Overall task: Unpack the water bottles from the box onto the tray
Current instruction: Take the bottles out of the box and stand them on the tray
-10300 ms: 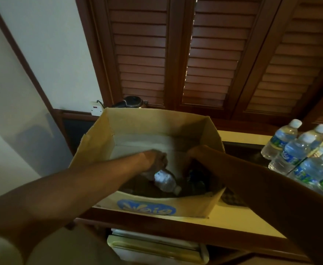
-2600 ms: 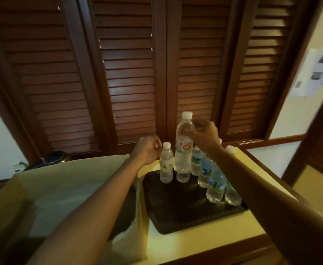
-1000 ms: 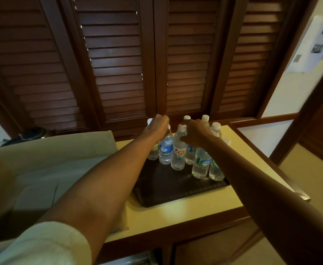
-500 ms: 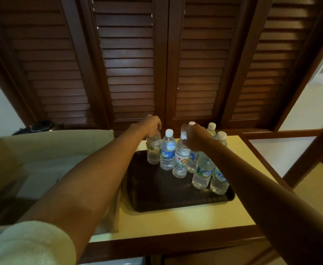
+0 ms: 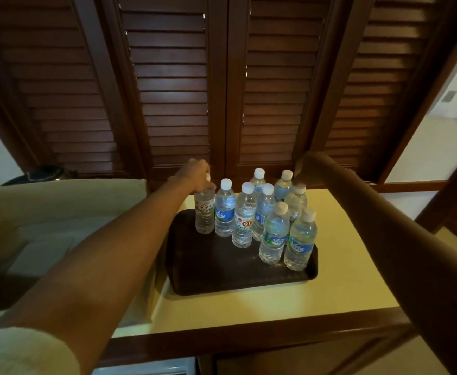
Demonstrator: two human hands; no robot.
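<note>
The left hand (image 5: 195, 173) is curled over the top of a small clear bottle (image 5: 204, 212) and grips it by the cap. This bottle stands upright at the far left corner of the dark tray (image 5: 222, 269). The right hand (image 5: 307, 165) is lifted up above the far right side of the tray, near the cap of the back right bottle (image 5: 283, 185). It is blurry, so I cannot tell if its fingers are curled or straight, and it does not seem to hold anything.

Eight more water bottles (image 5: 273, 234) with white caps stand upright on the tray. They are packed close together along its far edge and down its right edge. One in the middle has a red and white label (image 5: 244, 224). The near left part of the tray is bare.

The tray sits on a pale yellow countertop (image 5: 343, 282) with a brown wood edge. The cardboard box (image 5: 59, 212) stands just left of the tray, at the left side of the countertop. Dark wooden shutters (image 5: 222, 77) are behind it all.
</note>
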